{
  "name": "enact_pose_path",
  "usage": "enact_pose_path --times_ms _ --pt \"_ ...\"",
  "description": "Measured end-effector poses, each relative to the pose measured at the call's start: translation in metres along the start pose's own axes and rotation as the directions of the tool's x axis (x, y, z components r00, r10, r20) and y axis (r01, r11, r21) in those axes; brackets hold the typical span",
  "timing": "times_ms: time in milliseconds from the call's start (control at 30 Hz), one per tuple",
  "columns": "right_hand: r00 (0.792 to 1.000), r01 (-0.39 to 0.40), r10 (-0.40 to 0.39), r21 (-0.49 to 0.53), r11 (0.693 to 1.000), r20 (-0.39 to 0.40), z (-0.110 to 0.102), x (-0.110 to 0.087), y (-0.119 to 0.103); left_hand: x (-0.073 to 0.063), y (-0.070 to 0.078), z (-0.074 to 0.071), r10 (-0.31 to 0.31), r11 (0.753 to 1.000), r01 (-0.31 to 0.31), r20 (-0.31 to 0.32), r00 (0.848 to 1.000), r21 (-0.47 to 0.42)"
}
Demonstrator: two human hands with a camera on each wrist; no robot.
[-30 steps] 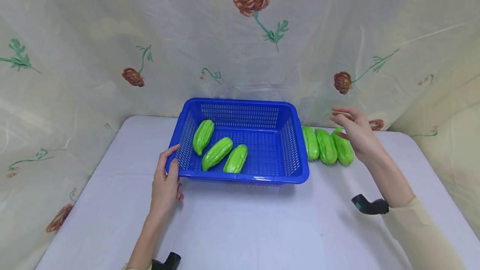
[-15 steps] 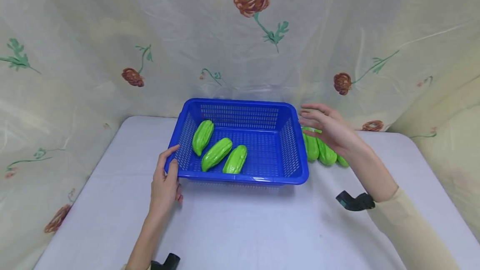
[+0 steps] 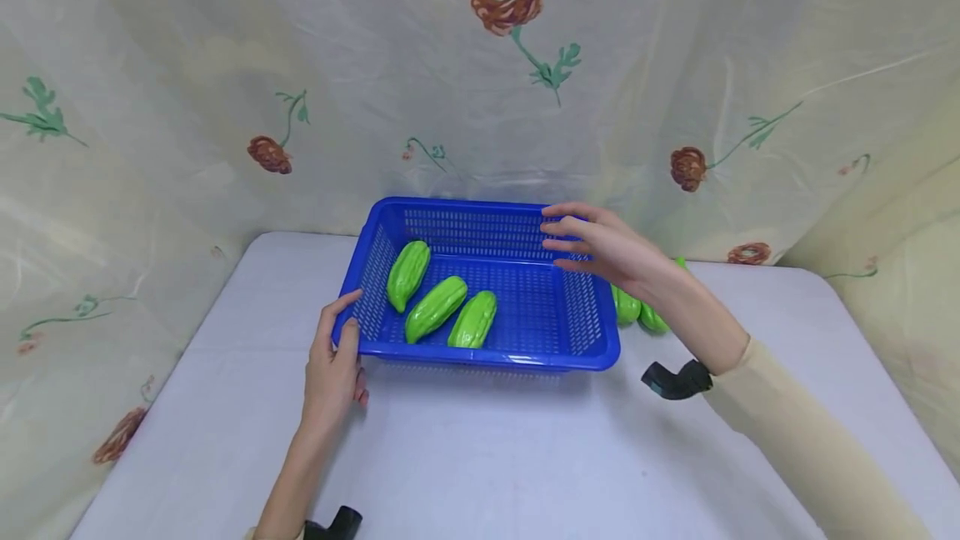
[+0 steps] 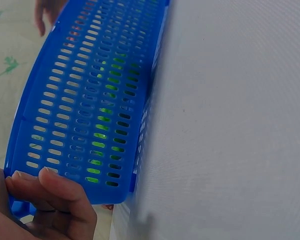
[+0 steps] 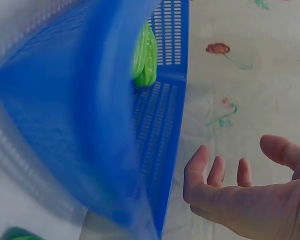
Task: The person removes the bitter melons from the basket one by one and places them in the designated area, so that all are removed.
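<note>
A blue plastic basket [image 3: 487, 359] with slotted sides sits on the table. Inside it, toward the left, lie three shiny green ribbed gourds, the leftmost gourd [image 3: 408, 273] being near the left wall. My left hand [image 3: 332, 377] grips the front-left corner of the basket, and in the left wrist view its fingers [image 4: 65, 192] curl at the rim. Above the basket's right rim hovers my right hand [image 3: 611, 248], holding nothing, its fingers spread and loosely bent. More gourds [image 3: 626, 307] lie beside the basket on the right, partly hidden by the right hand and forearm.
The table [image 3: 480, 457] has a white cover. Behind and at the sides hangs a pale curtain [image 3: 390, 40] printed with brown flowers, close to the basket's back. Black wrist mounts [image 3: 678, 380] stick out from both wrists.
My right hand has moved left, from over the gourds on the table to over the basket's right side. The left hand, the basket and the gourds inside have stayed put.
</note>
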State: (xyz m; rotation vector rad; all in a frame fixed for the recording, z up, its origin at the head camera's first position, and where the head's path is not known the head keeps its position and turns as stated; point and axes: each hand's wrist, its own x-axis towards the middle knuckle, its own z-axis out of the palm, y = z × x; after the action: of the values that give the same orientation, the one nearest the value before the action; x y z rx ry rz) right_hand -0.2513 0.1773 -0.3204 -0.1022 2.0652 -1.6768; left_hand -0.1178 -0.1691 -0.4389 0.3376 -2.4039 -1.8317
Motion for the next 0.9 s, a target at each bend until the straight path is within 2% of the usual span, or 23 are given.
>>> enact_pose_path --times_ms 333,567,900 --pt "0.996 -0.021 0.020 0.011 1.000 0.089 0.024 0.027 -0.011 0.001 -0.001 0.001 -0.001 1.000 0.001 0.001 1.000 0.002" --pt "0.994 -0.040 0.039 0.001 0.999 0.100 0.032 0.046 -0.016 0.001 -0.001 0.000 -0.003 1.000 0.003 -0.007 1.000 0.000" --pt "0.984 -0.110 0.117 -0.058 0.992 0.137 0.041 0.072 -0.004 0.002 0.000 -0.001 0.000 1.000 0.000 0.005 1.000 -0.018"
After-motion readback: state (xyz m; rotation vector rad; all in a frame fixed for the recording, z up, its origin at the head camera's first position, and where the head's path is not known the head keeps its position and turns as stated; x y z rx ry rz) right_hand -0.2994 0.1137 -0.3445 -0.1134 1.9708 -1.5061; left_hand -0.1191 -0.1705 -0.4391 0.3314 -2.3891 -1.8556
